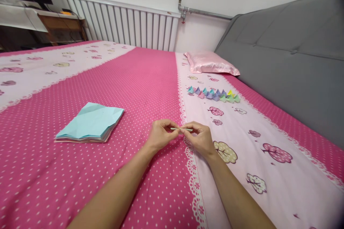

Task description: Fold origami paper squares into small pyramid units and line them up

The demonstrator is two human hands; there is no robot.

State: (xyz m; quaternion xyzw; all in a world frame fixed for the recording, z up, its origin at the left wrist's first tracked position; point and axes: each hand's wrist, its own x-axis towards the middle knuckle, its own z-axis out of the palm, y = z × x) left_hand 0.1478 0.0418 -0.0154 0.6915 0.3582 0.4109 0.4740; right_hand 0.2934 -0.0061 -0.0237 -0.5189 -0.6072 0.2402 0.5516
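A small piece of folded pale green paper [190,130] is pinched between both hands, seen nearly edge-on as a thin strip. My left hand [162,135] grips its left part between thumb and fingertips. Its right part is held the same way by my right hand [198,136]. The fingertips of the two hands meet near the middle, hiding much of the paper. Both hands are just above the bed, over the lace border between the dotted pink and pale panels.
A stack of square paper [90,121], light blue on top, lies to the left. Several small folded paper pieces [216,95] in various colours stand in rows at right. Behind are a pink pillow [211,63], a grey headboard [285,32] and a white radiator [126,21].
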